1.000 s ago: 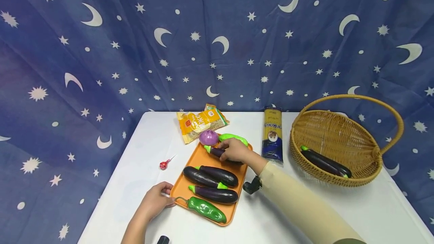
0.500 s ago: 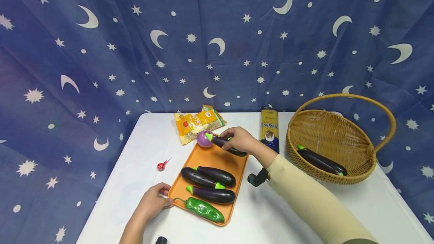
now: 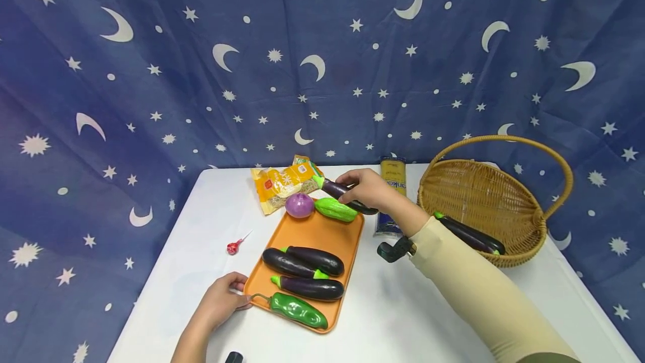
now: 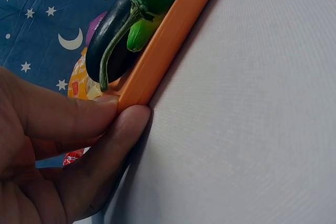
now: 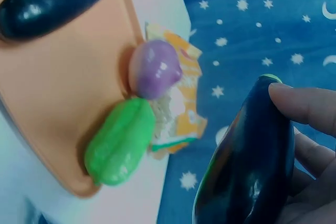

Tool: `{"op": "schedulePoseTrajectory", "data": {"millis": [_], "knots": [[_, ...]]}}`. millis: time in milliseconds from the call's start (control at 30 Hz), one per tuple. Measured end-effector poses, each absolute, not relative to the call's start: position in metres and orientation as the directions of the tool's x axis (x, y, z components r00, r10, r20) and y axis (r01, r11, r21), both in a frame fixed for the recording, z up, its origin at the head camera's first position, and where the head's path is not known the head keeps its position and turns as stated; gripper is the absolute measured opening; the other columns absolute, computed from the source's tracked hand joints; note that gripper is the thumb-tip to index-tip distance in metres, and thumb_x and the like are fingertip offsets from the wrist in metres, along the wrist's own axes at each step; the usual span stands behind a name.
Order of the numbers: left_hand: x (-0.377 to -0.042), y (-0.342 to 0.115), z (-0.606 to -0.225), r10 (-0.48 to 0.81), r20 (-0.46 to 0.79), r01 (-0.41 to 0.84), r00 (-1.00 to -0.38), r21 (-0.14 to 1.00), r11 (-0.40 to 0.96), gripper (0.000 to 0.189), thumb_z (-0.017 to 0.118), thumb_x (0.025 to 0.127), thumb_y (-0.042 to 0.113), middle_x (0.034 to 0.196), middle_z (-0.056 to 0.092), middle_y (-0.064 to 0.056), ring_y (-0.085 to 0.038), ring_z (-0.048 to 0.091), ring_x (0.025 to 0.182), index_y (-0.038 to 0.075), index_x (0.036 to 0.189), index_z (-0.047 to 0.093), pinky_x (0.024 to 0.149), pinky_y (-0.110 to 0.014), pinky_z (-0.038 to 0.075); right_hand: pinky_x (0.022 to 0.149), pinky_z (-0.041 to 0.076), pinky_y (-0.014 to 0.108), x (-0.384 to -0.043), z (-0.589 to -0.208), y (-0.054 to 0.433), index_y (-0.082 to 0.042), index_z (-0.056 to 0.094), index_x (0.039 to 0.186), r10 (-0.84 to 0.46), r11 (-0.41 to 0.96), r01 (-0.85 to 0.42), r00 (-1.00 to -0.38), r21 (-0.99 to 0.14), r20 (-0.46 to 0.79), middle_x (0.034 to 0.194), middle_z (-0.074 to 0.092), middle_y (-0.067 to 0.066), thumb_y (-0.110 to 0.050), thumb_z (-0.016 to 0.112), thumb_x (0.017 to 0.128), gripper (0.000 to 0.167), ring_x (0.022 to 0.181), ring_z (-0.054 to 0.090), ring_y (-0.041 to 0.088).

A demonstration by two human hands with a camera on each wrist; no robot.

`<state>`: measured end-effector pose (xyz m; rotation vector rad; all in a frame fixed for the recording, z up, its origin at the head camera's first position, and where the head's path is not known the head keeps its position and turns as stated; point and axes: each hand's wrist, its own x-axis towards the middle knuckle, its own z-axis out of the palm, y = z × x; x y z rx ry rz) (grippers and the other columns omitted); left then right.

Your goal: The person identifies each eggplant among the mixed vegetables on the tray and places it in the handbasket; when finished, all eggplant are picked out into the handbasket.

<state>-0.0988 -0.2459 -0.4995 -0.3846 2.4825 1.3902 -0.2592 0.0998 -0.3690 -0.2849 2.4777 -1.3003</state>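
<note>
My right hand (image 3: pixel 370 188) grips a dark purple eggplant (image 5: pixel 252 161) by its middle, raised above the far right corner of the orange tray (image 3: pixel 297 231). Thumb and fingers of my left hand (image 4: pixel 68 140) pinch the tray's near left corner. On the tray's near half lie several eggplants (image 3: pixel 311 288) side by side, with a green pepper (image 3: pixel 299 310) along the front edge. At the far end sit a purple onion (image 3: pixel 299 205) and a light green ridged vegetable (image 5: pixel 121 142), under the raised eggplant in the head view.
A wicker basket (image 3: pixel 484 195) with a tall handle stands at the right, one eggplant (image 3: pixel 468 233) inside. Behind the tray lies a yellow food bag (image 3: pixel 282 184). A blue-and-yellow packet (image 3: pixel 393 170) is partly hidden by my right arm. A red lollipop (image 3: pixel 233 247) lies left.
My right hand has lifted the eggplant off the tray's far end and moved it up and slightly right, uncovering the light green vegetable. My left hand has stayed at the tray corner.
</note>
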Motion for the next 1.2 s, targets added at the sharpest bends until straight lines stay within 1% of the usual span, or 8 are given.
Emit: {"op": "schedulePoseTrajectory", "data": {"millis": [167, 300, 533, 667, 867, 1133, 1200], "knots": [[-0.099, -0.245, -0.498, -0.1, -0.369, -0.366, -0.924, 0.779, 0.509, 0.041, 0.075, 0.075, -0.012, 0.093, 0.059, -0.01, -0.017, 0.064, 0.07, -0.009, 0.114, 0.062, 0.063, -0.027, 0.06, 0.089, 0.056, 0.041, -0.259, -0.36, 0.118, -0.008, 0.066, 0.128, -0.306, 0.545, -0.008, -0.933, -0.839, -0.19, 0.125, 0.065, 0.013, -0.01, 0.08, 0.082, 0.048, 0.106, 0.063, 0.029], [-0.099, -0.244, -0.497, -0.1, -0.375, -0.368, -0.922, 0.766, 0.527, 0.042, 0.075, 0.075, -0.011, 0.093, 0.059, -0.011, -0.017, 0.064, 0.07, -0.009, 0.115, 0.062, 0.063, -0.027, 0.06, 0.087, 0.056, 0.04, -0.258, -0.354, 0.132, -0.009, 0.065, 0.13, -0.281, 0.556, 0.008, -0.939, -0.831, -0.197, 0.127, 0.065, 0.013, -0.012, 0.08, 0.082, 0.05, 0.106, 0.063, 0.03], [-0.098, -0.243, -0.496, -0.099, -0.378, -0.372, -0.921, 0.769, 0.52, 0.042, 0.075, 0.076, -0.011, 0.094, 0.059, -0.011, -0.017, 0.064, 0.07, -0.01, 0.115, 0.062, 0.063, -0.028, 0.06, 0.085, 0.057, 0.04, -0.256, -0.343, 0.157, -0.011, 0.063, 0.133, -0.23, 0.577, 0.042, -0.95, -0.816, -0.212, 0.131, 0.063, 0.013, -0.015, 0.081, 0.082, 0.055, 0.107, 0.063, 0.031], [-0.098, -0.243, -0.495, -0.103, -0.381, -0.374, -0.919, 0.758, 0.534, 0.042, 0.076, 0.076, -0.01, 0.094, 0.059, -0.011, -0.017, 0.064, 0.071, -0.009, 0.115, 0.062, 0.063, -0.028, 0.059, 0.083, 0.058, 0.041, -0.252, -0.338, 0.171, -0.01, 0.061, 0.135, -0.211, 0.565, 0.076, -0.949, -0.821, -0.233, 0.133, 0.06, 0.016, -0.013, 0.08, 0.083, 0.056, 0.107, 0.062, 0.033], [-0.097, -0.244, -0.497, -0.103, -0.389, -0.381, -0.915, 0.754, 0.535, 0.043, 0.076, 0.075, -0.01, 0.094, 0.059, -0.011, -0.017, 0.063, 0.072, -0.009, 0.115, 0.061, 0.064, -0.028, 0.059, 0.086, 0.056, 0.042, -0.247, -0.338, 0.196, -0.009, 0.058, 0.138, -0.19, 0.534, 0.127, -0.946, -0.836, -0.265, 0.135, 0.057, 0.018, -0.012, 0.08, 0.083, 0.059, 0.11, 0.06, 0.035], [-0.099, -0.244, -0.498, -0.099, -0.389, -0.378, -0.916, 0.754, 0.538, 0.043, 0.077, 0.075, -0.009, 0.095, 0.059, -0.011, -0.017, 0.064, 0.071, -0.009, 0.116, 0.061, 0.063, -0.028, 0.059, 0.084, 0.056, 0.039, -0.237, -0.336, 0.227, -0.01, 0.058, 0.139, -0.141, 0.61, 0.132, -0.952, -0.781, -0.271, 0.134, 0.058, 0.018, -0.017, 0.08, 0.084, 0.059, 0.109, 0.059, 0.034], [-0.099, -0.244, -0.498, -0.097, -0.388, -0.377, -0.916, 0.754, 0.538, 0.043, 0.077, 0.076, -0.009, 0.095, 0.059, -0.011, -0.017, 0.064, 0.071, -0.009, 0.116, 0.061, 0.063, -0.028, 0.06, 0.084, 0.055, 0.038, -0.235, -0.335, 0.235, -0.009, 0.058, 0.139, -0.136, 0.61, 0.128, -0.955, -0.782, -0.262, 0.133, 0.058, 0.019, -0.016, 0.079, 0.085, 0.059, 0.109, 0.058, 0.034]]}}
